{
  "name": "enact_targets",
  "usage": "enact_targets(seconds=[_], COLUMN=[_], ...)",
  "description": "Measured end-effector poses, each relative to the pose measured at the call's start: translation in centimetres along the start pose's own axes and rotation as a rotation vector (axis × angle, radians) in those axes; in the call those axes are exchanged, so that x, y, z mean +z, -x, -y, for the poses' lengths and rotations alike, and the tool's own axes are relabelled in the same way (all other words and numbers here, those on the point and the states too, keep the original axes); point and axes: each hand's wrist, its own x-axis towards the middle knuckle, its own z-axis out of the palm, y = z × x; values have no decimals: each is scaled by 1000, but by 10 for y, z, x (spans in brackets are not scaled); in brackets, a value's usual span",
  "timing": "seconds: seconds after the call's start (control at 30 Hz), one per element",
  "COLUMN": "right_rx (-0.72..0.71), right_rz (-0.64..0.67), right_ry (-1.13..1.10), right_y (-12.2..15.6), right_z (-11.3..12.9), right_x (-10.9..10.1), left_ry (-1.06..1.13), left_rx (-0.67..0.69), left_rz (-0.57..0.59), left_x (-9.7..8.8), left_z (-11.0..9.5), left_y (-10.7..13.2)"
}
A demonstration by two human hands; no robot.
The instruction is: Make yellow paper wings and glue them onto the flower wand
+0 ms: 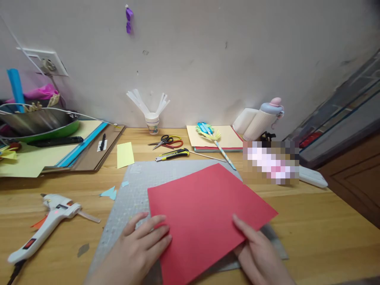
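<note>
A red sheet of paper [204,213] lies tilted on a grey cutting mat [133,186] in front of me. My left hand [139,245] rests flat on the mat, fingers stretched out and touching the sheet's left edge. My right hand [258,253] is at the sheet's lower right edge, thumb on top of the paper and fingers underneath, pinching it.
A white glue gun [44,225] lies at the left. Behind the mat are a yellow utility knife [172,154], scissors [166,141], a yellow paper slip [125,154], a cup of white strips [152,118] and a paper stack [219,138]. Steel bowl [35,120] on paper sheets at far left.
</note>
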Motion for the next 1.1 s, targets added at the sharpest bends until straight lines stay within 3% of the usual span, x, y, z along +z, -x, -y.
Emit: enact_targets(seconds=[0.1,0.17,0.2,0.27,0.33,0.43,0.57,0.7,0.87,1.0,1.1], right_rx=[-293,-452,-572,-833,-985,-1017,-994,-977,-1005,-1130,-1298], right_rz=[-61,7,135,536,857,996,1036,996,932,842,861], right_ry=[265,494,690,1177,1584,1850,1928,1943,1907,1782,1679], right_y=[-2,1,3,8,13,19,23,23,15,5,-4], right_z=[9,14,15,12,6,-8,-23,-29,-22,-8,-1], right_x=[-7,-9,-8,-2,9,26,38,47,56,50,38], left_ry=[-17,-48,-80,-166,-230,-216,-139,-120,-29,64,67], left_rx=[-64,-93,-112,-188,-298,-397,-413,-424,-489,-505,-409], left_rz=[-21,-57,-82,-135,-182,-260,-327,-334,-391,-522,-478], left_x=[9,15,19,27,35,41,40,36,35,40,45], left_z=[0,-7,-12,-22,-31,-39,-44,-47,-54,-63,-67], left_y=[4,5,7,11,17,25,34,37,19,-1,-6])
